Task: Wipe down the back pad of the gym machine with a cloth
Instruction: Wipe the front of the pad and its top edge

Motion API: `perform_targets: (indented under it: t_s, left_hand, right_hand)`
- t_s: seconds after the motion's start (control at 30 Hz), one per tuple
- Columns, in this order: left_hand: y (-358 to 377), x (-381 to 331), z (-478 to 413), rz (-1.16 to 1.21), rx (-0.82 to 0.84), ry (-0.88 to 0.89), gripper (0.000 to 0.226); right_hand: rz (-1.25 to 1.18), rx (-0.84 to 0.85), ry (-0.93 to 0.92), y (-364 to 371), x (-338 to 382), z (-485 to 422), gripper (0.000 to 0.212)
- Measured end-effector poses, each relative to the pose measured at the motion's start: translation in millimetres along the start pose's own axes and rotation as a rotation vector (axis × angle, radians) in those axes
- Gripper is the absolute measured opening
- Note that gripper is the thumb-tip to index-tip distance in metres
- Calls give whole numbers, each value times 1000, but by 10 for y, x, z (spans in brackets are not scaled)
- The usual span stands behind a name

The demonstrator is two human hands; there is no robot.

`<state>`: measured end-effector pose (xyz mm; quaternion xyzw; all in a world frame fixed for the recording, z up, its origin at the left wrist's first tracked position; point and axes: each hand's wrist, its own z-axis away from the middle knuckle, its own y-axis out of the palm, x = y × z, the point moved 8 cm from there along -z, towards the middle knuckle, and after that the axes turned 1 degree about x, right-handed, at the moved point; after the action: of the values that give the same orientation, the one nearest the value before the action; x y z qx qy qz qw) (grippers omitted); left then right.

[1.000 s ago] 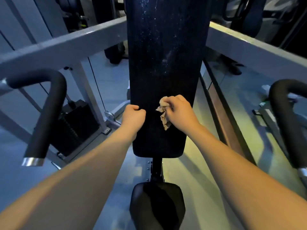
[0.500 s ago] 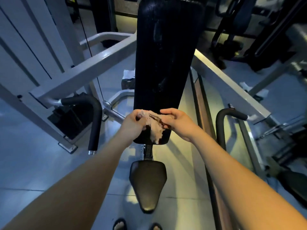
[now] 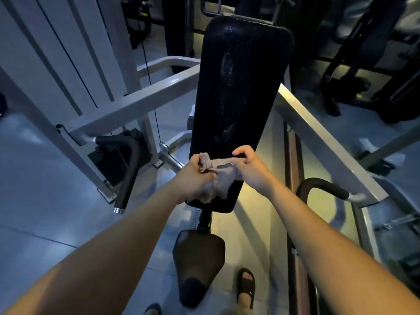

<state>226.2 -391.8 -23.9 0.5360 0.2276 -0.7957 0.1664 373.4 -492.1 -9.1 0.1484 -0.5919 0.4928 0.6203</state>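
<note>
Over the lower end of the back pad (image 3: 241, 87), my 2 hands hold 1 cloth (image 3: 223, 178) between them. My left hand (image 3: 195, 178) is curled tight round a bunched end, and a wad of fabric pokes out above my fist. My right hand (image 3: 252, 171) grips the other end, with the fingers folded over the top edge, so that edge stretches in a band from fist to fist. The rest of the pale, crumpled cloth sags below that band in front of the bottom part of the pad. I cannot tell whether it touches the vinyl or hangs just off it.

The back pad is long and black, with rounded corners, and leans away from me. Pale smears and specks run down its middle, above my hands. Under its bottom edge a dark post drops to the black seat (image 3: 197, 248).

A white frame beam (image 3: 145, 96) runs off to my left and another beam (image 3: 322, 142) to my right. Lower down on the left hangs a curved black handle (image 3: 129, 164) with a shiny end cap. Just behind it sits the dark weight stack (image 3: 106, 160). A 2nd black handle (image 3: 322, 187) arches on the right. Near the seat, on the grey floor (image 3: 45, 212), my foot shows in a black sandal (image 3: 245, 285).
</note>
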Motion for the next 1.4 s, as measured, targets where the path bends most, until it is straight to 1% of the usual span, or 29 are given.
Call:
perform_targets:
  t_s: [0.03,0.1,0.13,0.17,0.23,0.27,0.3,0.33,0.37,0.4,0.43,0.5,0.57,0.6,0.67,0.7,0.73,0.8,0.87,0.93,1.0,1.03,1.1,1.17,1.23,1.27,1.3,1.37,1.4]
  left_hand:
    - [46,11,-105,18,-42,-2,33]
    - [66,5,-293,69,-219,-41,19]
    - [102,-18,-352,112,-306,-70,11]
    - [176,-35,-409,177,-361,-98,7]
    - [381,-45,-526,327,-408,-174,12]
    - [465,-70,-575,379,-428,-193,14]
    - [523,-103,-622,393,-454,-194,15]
    - [575,-128,-664,377,-467,-197,16]
    - [612,-164,-678,321,-443,-197,17]
    - [692,-207,-691,242,-397,-198,19]
    - [802,-226,-717,153,-336,-199,21]
    - [958,-204,-739,-65,-254,-207,18]
    - [921,-147,-734,-323,-302,-219,13]
    - [876,-129,-716,-380,-347,-213,20]
    - [802,-78,-687,-326,-423,-197,36]
    - [772,-47,-670,-269,-462,-198,39]
    - [739,-3,-650,-202,-509,-214,38]
    - [707,113,-625,-64,-605,-255,27]
    - [711,198,-660,29,-648,-256,15]
    - [734,247,-726,97,-683,-229,24]
    - [788,304,-832,195,-681,-178,36]
    - [842,350,-902,222,-642,-158,36]
    - [1019,394,-992,272,-499,-139,34]
    - [1194,369,-1032,230,-365,-138,39]
    - [1245,307,-1063,112,-344,-115,28]
    - [1223,279,-1079,78,-379,-113,24]
    - [1194,253,-1090,49,-423,-111,26]
    - [1116,256,-1110,-17,-554,-142,37]
    - [1068,278,-1101,-30,-645,-194,38]
  right_hand:
    - [4,20,-7,-67,-66,-121,12]
    - [64,81,-63,-206,-159,-338,13]
    - [78,145,-90,-263,-196,-407,6]
    - [90,226,-125,-307,-219,-454,7]
    - [130,420,-162,-370,-306,-507,32]
    - [179,497,-186,-409,-350,-539,38]
    - [258,550,-236,-464,-353,-564,35]
    - [351,559,-305,-525,-353,-626,26]
    - [419,539,-372,-577,-308,-678,18]
    - [439,522,-405,-629,-307,-771,16]
    - [421,518,-417,-688,-323,-870,19]
    - [354,536,-366,-727,-383,-997,18]
    - [300,543,-288,-713,-476,-1100,12]
    - [272,532,-251,-704,-514,-1140,11]
    - [230,461,-182,-710,-565,-1187,12]
    - [237,421,-168,-715,-569,-1199,14]
    - [260,390,-171,-704,-567,-1207,17]
    - [322,367,-184,-644,-566,-1195,23]
    - [329,354,-149,-614,-594,-1188,28]
    - [275,364,-83,-606,-629,-1149,35]
    - [149,394,-12,-593,-641,-1092,34]
    - [97,396,23,-599,-666,-1091,32]
    - [53,387,51,-628,-704,-1112,28]
    - [41,393,72,-658,-753,-1139,24]
    - [80,404,79,-682,-745,-1169,26]
    - [132,393,74,-705,-739,-1200,28]
    - [192,372,74,-740,-744,-1244,29]
    - [280,295,87,-871,-810,-1389,30]
    - [287,257,93,-955,-841,-1472,28]
